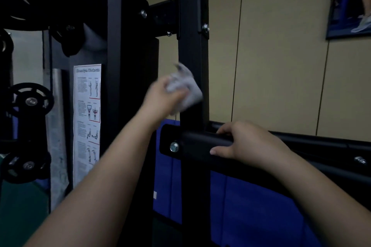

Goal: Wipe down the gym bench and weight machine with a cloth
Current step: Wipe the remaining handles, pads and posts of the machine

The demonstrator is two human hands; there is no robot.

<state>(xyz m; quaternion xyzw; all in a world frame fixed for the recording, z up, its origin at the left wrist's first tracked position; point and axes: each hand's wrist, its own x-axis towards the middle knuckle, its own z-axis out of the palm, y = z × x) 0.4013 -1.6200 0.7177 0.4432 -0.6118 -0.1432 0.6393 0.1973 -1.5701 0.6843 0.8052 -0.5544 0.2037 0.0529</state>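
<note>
Fingers of the left hand (160,96) grip the cloth (185,88) against the upright post (193,46); right hand (247,142) grips the crossbar (200,142).

An upright post (193,46) of the weight machine stands at centre, before the wall (271,46). The left hand (162,99) holds a cloth (185,88) against the post's left face. Below it, a horizontal bar (200,142) runs rightward from the post; the right hand (247,142) rests on it. A workout chart (87,122) hangs left of the post, with pulleys (30,100) further left. Padding (251,206) lies beneath the bar. A poster (351,2) hangs on the wall at upper right.
</note>
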